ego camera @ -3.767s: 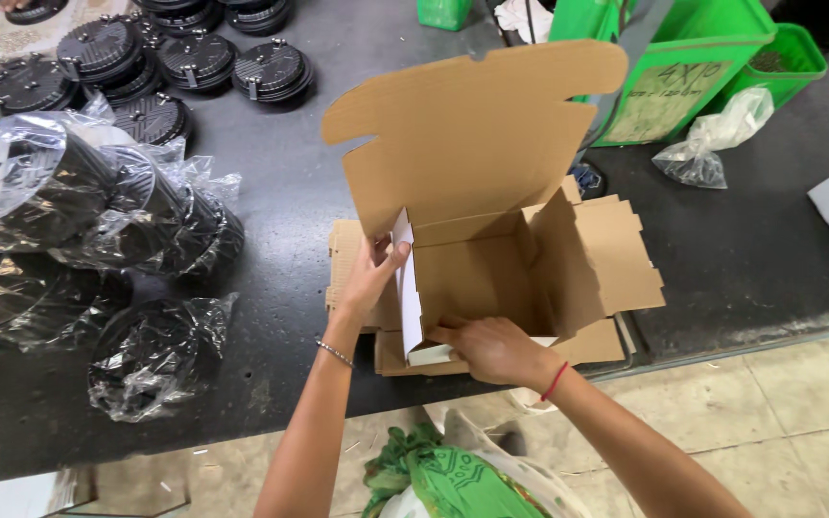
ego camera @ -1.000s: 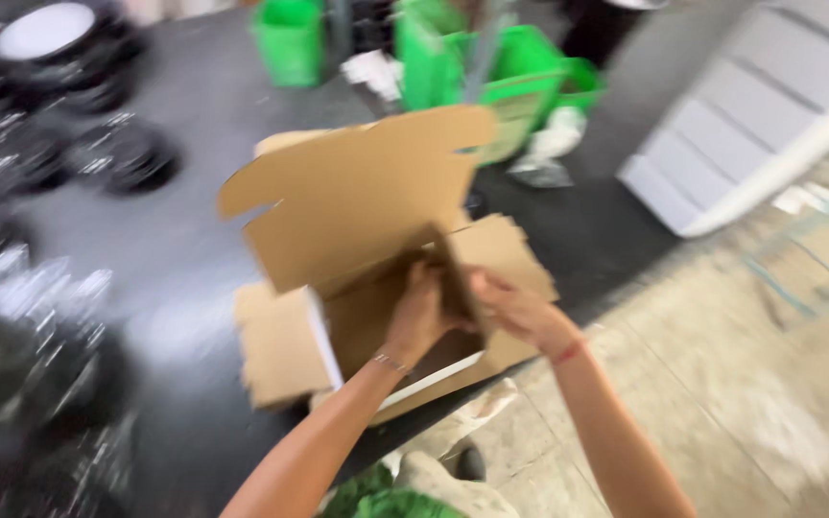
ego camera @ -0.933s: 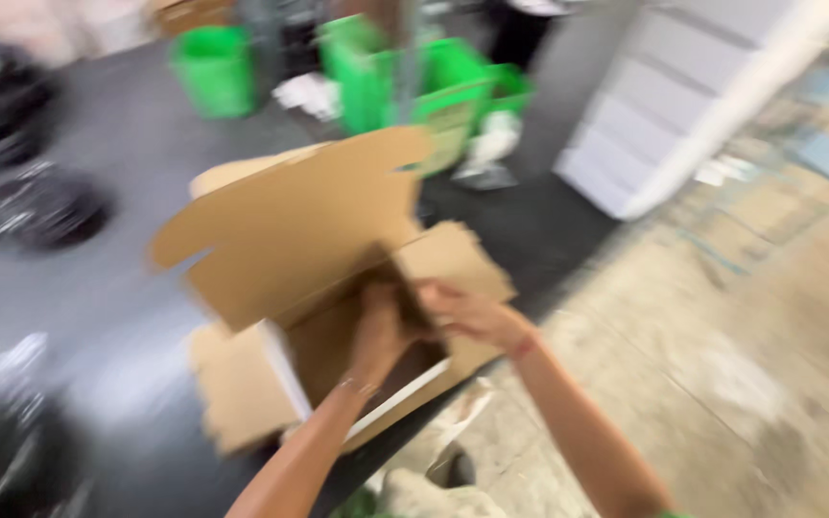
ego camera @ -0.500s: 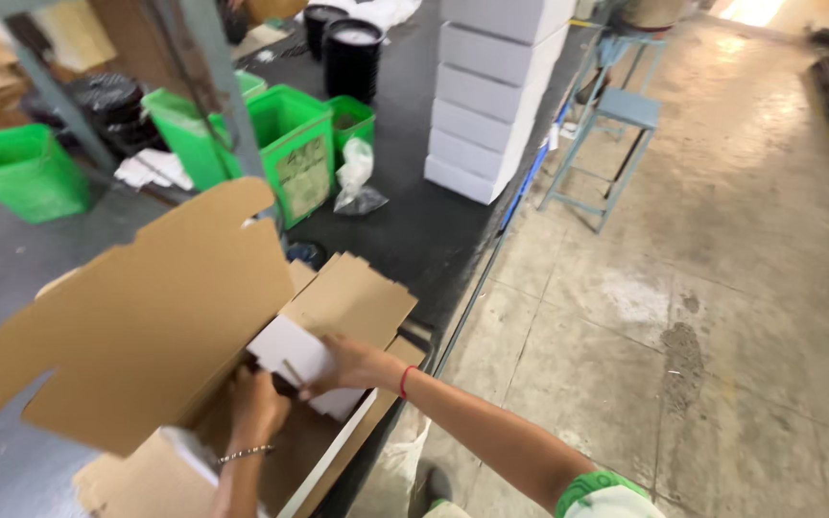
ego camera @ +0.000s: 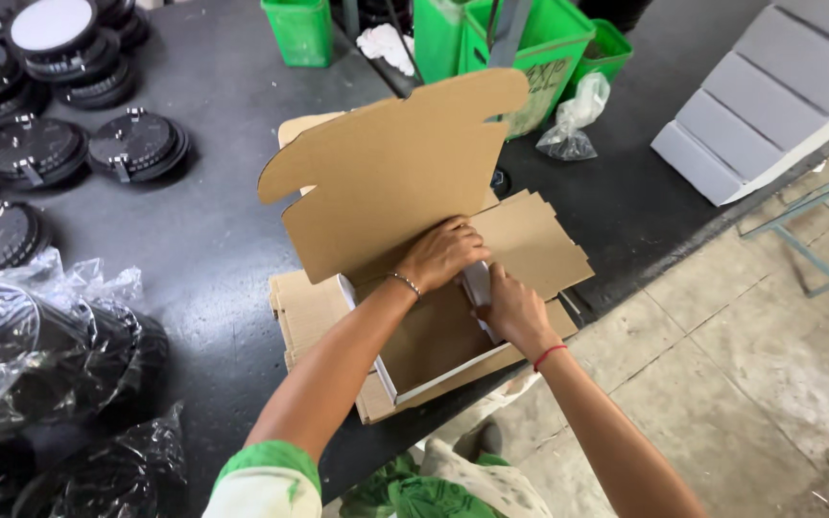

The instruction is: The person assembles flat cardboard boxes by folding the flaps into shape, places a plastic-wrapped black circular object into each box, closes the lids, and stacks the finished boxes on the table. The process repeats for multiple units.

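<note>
A dark grey worktop (ego camera: 213,221) fills the left and middle of the view, and a pale tiled floor (ego camera: 750,364) runs along its right edge. At far left lie black round parts wrapped in clear plastic bags (ego camera: 40,355), with bare black discs (ego camera: 136,144) stacked behind them. Green bins (ego camera: 530,38) stand at the back, and a stack of flat grey-white boxes (ego camera: 769,96) sits at far right.

The cardboard box (ego camera: 414,317) rests at the worktop's near edge, half folded. Its long axis runs slantwise from near left to far right. Its big lid flap (ego camera: 386,173) stands upright at the back, its brown inner face turned to the person, and a side flap (ego camera: 530,240) lies spread to the right.

The left hand (ego camera: 443,251) is curled, pressing down on the box's right wall. Just beside it, the right hand (ego camera: 510,307) grips that white-faced wall panel (ego camera: 478,288), fingers closed around it.
</note>
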Available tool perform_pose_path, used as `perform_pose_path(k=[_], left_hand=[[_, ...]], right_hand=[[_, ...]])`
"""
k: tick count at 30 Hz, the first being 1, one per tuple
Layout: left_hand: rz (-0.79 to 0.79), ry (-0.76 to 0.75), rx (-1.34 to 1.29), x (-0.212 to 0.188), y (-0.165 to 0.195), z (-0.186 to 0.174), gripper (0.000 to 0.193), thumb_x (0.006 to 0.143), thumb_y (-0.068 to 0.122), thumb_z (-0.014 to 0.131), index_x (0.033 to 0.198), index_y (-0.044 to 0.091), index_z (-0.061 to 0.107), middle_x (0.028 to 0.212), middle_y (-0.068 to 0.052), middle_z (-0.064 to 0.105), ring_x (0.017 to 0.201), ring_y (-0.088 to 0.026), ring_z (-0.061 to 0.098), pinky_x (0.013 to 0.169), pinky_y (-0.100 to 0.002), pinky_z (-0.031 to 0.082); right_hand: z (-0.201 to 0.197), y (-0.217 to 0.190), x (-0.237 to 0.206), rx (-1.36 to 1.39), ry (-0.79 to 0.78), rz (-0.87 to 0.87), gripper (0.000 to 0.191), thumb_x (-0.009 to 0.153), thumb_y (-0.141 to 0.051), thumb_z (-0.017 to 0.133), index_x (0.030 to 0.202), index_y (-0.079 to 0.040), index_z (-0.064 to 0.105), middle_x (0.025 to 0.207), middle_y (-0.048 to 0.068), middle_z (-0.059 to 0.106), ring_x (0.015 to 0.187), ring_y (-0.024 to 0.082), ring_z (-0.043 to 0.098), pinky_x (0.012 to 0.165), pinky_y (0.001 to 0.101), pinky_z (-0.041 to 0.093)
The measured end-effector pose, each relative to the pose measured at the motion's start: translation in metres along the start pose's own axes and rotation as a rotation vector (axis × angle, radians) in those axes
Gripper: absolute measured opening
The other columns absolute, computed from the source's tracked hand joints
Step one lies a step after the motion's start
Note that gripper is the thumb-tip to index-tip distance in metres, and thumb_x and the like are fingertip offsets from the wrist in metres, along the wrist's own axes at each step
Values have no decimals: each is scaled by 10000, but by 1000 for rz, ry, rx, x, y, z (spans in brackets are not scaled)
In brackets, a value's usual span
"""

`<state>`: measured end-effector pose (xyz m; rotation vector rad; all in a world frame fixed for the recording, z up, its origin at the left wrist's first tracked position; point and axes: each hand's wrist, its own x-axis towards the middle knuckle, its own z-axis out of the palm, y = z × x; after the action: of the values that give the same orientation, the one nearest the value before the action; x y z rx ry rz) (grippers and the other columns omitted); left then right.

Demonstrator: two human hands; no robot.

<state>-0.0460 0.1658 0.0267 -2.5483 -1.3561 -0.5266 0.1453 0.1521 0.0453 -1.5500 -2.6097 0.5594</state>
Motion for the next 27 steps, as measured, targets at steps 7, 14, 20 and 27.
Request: perform_pose_path(k=[7, 14, 20, 27], left_hand=[[3, 61, 154, 3, 1, 17, 119, 918, 167, 570, 937, 192, 685, 935, 17, 684, 1014, -184, 637, 982, -374, 459], [-35, 76, 108, 3, -3, 13, 135, 926, 145, 553, 952, 179, 682, 935, 12, 669, 1014, -185, 627, 1015, -362, 458], [-90, 93, 199, 1, 9, 15, 119, 902, 159, 565, 941, 159, 678, 942, 5, 655, 1016, -192, 616, 1031, -364, 461], [-127, 222, 293, 4, -8, 29, 75, 867, 194, 581, 879, 187, 655, 912, 6, 647, 971, -186, 616, 987, -369, 465]], right_hand=[[8, 8, 11, -125, 118, -47, 439, 881, -42, 672, 1283, -88, 502, 994, 214, 738, 928, 458, 711, 779, 540, 574], [-11, 13, 16, -149, -66, -110, 529, 762, -116, 783, 1177, -65, 459, 952, 227, 727, 940, 457, 702, 768, 540, 575], [-3, 15, 17, -147, -5, -155, 494, 754, -104, 767, 1150, -71, 474, 937, 225, 727, 933, 470, 697, 763, 550, 571], [30, 41, 63, -216, 60, -290, 431, 798, -165, 693, 1200, -97, 552, 972, 213, 734, 911, 431, 719, 753, 537, 587]])
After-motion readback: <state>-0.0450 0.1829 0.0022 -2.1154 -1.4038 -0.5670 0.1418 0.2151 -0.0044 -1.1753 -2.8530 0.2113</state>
